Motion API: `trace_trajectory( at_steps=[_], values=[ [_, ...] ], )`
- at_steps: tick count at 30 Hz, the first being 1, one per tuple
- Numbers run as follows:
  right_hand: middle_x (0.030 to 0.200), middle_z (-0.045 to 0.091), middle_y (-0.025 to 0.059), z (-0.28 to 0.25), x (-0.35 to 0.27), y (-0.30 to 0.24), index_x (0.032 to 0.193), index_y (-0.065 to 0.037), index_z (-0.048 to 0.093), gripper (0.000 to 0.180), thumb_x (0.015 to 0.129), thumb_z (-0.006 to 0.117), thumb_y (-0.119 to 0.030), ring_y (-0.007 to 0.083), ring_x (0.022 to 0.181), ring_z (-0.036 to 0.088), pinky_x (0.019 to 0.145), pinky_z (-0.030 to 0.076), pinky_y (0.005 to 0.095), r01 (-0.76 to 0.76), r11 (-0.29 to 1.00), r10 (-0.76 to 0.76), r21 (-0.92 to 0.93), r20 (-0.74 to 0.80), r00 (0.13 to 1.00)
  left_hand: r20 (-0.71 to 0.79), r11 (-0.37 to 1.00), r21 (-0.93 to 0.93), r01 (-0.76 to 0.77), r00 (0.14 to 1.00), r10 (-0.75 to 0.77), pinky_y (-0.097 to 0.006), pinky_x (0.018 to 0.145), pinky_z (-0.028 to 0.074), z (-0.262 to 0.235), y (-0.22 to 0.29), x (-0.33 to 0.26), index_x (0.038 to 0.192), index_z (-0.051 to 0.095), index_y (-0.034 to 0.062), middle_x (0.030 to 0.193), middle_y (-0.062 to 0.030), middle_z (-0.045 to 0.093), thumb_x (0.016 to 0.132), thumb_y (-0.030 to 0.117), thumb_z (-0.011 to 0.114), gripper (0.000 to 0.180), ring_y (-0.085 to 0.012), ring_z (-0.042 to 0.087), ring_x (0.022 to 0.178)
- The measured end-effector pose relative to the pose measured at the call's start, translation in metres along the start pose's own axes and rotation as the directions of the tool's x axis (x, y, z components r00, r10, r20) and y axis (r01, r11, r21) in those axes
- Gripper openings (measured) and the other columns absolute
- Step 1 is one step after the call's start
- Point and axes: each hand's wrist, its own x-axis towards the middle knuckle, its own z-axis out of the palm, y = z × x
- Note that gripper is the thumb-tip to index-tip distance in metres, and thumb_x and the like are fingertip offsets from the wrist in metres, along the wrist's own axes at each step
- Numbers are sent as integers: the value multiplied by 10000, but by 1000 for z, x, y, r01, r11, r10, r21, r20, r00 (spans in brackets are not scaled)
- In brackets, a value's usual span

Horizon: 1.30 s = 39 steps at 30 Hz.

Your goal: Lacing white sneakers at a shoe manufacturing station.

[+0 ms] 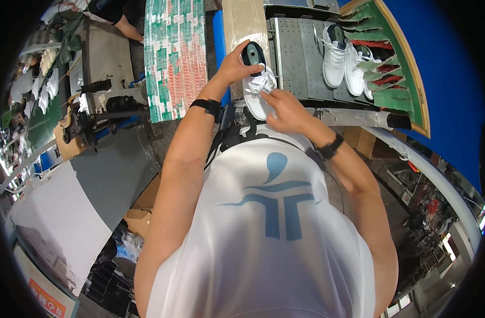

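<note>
Blue panel (454,106): fills the far right, behind the conveyor's end as we look at it.
Conveyor (303,58): grey metal, just right of our bench, with white shoes standing on it.
Stack (176,63): film-wrapped, printed green and red, well left of the shoe we hold.
White board (51,222): low on our left, below a grey board (115,164).
Flaps (369,24): ragged green strips in a wooden frame (409,58); they hang over the conveyor's right side and partly hide the shoes there.
Bench (245,24): tan-topped, narrow, between stack and conveyor.
Co-worker's arm (128,29): bare, reaching down at upper left, apart from us.
Left hand (234,66): clasps our shoe at the heel, thumb across its opening, fingers round the outer side.
Right hand (290,111): fingers bent, tips touching the laced front; we cannot tell whether they pinch a lace.
Held shoe (257,106): white, at the near end of the bench, toe toward us; our hands cover parts of it, and we cannot tell whether it rests on anything.
Insert (252,54): dark green, inside that shoe's opening.
Panels, conveyors, stacks, benches: we see one of each here.
Boards: two, one white, one grey.
Hands: two of ours.
Shoes: one held, three visible on the conveyor, the third mostly behind flaps.
Wristbands (208,107): two, black, one on each of our wrists.
</note>
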Motion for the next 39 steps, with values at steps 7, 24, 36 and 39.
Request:
trace_trajectory(
  at_steps=[7,24,36,39],
  values=[
    [1028,617,217,-16,-4,1,1408,79,620,635,822,651,-163,409,992,622,900,508,498,-158,962,174,222,-52,983,44,998,-63,21,999,-18,-349,1064,544,-5,10,2,1607,460,26,1392,-186,706,710,325,997,1087,-253,697,1251],
    [1028,605,221,-9,-18,11,1410,71,615,646,812,660,-168,417,974,613,912,498,502,-158,986,162,44,-104,981,37,994,-114,3,999,1,-328,1045,550,2,2,2,1627,413,5,1402,-157,698,731,257,996,1098,-216,694,1231],
    [1044,618,204,6,-6,20,1418,81,597,674,781,672,-128,392,997,617,938,482,500,-61,997,50,-55,-190,981,22,1000,-8,-1,1000,1,-318,938,586,6,10,1,1635,418,41,1374,-135,689,749,249,996,1078,-187,707,1144],
    [1030,615,202,3,-6,21,1408,104,593,684,764,684,-108,379,989,614,932,472,484,-6,983,-29,-182,-185,982,39,994,-111,13,999,-9,-321,967,576,6,10,0,1638,410,39,1374,-132,689,750,231,994,1080,-185,696,1168]
  ],
)
